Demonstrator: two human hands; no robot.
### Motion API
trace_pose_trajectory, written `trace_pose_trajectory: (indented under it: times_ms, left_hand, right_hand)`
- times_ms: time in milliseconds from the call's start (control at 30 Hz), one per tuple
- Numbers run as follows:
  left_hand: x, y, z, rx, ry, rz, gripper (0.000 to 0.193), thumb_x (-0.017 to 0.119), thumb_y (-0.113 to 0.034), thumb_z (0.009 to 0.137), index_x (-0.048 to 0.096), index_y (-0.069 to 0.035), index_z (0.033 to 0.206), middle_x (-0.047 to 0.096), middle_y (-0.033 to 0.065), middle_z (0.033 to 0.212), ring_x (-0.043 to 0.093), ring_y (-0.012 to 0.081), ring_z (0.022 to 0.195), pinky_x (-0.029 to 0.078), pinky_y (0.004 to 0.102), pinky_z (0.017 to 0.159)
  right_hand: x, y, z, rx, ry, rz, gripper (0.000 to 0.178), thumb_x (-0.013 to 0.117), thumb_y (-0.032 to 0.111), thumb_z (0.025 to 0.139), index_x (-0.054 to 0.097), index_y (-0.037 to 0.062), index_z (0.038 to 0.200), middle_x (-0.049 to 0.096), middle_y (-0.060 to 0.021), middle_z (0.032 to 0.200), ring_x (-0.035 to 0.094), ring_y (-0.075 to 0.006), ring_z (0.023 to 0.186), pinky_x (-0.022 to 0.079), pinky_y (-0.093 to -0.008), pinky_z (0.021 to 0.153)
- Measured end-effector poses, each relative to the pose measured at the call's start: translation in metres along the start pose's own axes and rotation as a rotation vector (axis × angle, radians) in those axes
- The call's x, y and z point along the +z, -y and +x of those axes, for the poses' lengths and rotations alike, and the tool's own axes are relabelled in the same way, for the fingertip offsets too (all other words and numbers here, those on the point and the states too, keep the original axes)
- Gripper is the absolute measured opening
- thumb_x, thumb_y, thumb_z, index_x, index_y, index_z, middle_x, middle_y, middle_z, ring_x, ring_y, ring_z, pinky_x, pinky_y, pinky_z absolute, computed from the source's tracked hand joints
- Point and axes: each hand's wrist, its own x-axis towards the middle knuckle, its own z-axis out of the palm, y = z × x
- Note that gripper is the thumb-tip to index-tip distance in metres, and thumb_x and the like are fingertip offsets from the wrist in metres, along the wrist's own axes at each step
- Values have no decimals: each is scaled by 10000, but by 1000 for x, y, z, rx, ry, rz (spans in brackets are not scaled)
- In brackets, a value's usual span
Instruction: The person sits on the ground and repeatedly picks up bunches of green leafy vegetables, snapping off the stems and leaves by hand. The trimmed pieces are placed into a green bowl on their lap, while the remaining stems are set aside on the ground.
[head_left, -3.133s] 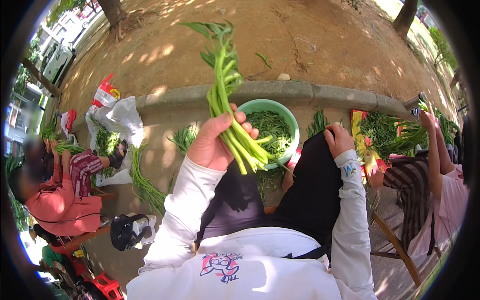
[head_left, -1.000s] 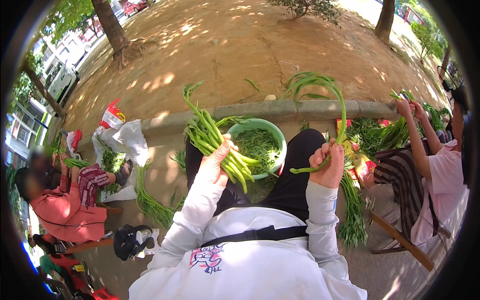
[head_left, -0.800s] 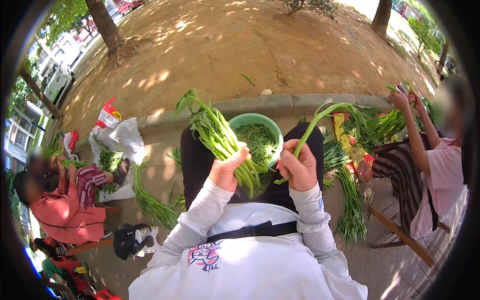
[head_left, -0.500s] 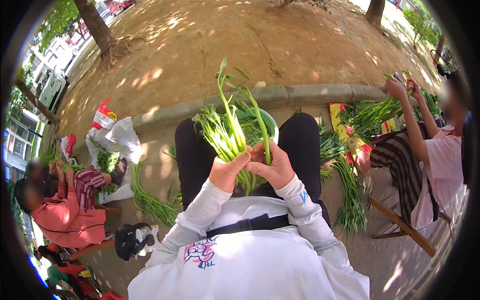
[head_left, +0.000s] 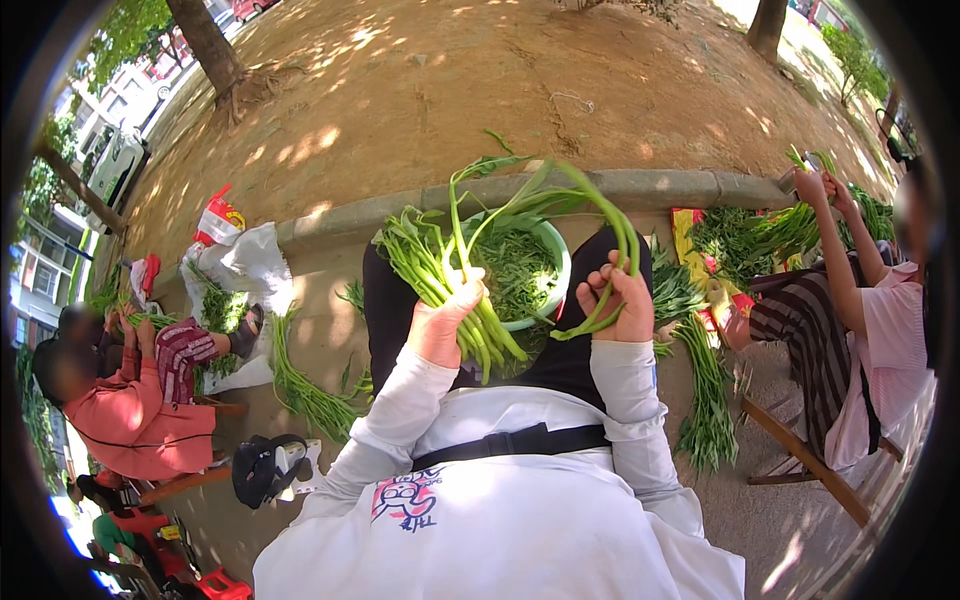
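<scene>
My left hand (head_left: 443, 322) is wrapped round a bunch of leafy green vegetable stems (head_left: 418, 266), whose cut ends slant down past my thumb. To its right, my right hand (head_left: 626, 303) grips a long green stem (head_left: 598, 200) between thumb and fingers. That stem arches up and over toward the bunch, and its lower end curls out below my fingers. Between my knees, under the stems, stands a pale green basin (head_left: 562, 258) with loose green leaves (head_left: 515, 265) in it. The bunch hides the basin's left side.
More green stems lie on the ground left (head_left: 300, 385) and right (head_left: 708, 400) of me. A person in a red top (head_left: 150, 430) sits at left, another in a pale top (head_left: 890, 320) at right, both handling greens. A stone curb (head_left: 680, 188) runs ahead; a black bag (head_left: 265, 470) rests at left.
My hands, close together before, are now apart. The right one has moved right, bending its stem into an arch and uncovering more of the basin. The left keeps its bunch.
</scene>
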Motion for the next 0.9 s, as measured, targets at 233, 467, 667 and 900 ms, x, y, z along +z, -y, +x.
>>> trace_pose_trajectory:
  times_ms: [233,467,667,900]
  left_hand:
    - [-1,1,-2,-73,13,28,344,680,-141,765,568,-24,1068,576,13,930,537,123,849,423,269,789]
    - [11,-3,-9,-101,140,96,315,688,-164,777,570,-29,1037,597,60,874,591,175,774,509,333,626]
    - [4,-2,-8,-95,128,111,313,707,-154,763,584,-37,1025,578,13,909,535,102,808,429,237,718]
    - [-4,-5,-2,-50,62,75,388,698,-213,770,510,-60,1072,541,41,762,557,161,693,502,335,621]
  right_hand:
    - [20,6,-10,-93,136,-108,131,513,30,827,491,59,953,537,-48,750,412,-87,437,312,-230,386]
    - [26,-38,-26,-70,526,-714,358,729,161,750,490,28,982,540,-12,784,511,-70,639,434,-221,539]
    - [31,-26,-29,236,513,-677,293,639,123,804,517,9,1046,558,-1,739,477,-45,560,381,-191,485]
    - [28,-9,-17,-161,-30,-125,174,509,29,816,495,20,989,551,-83,730,535,-146,606,450,-254,547]
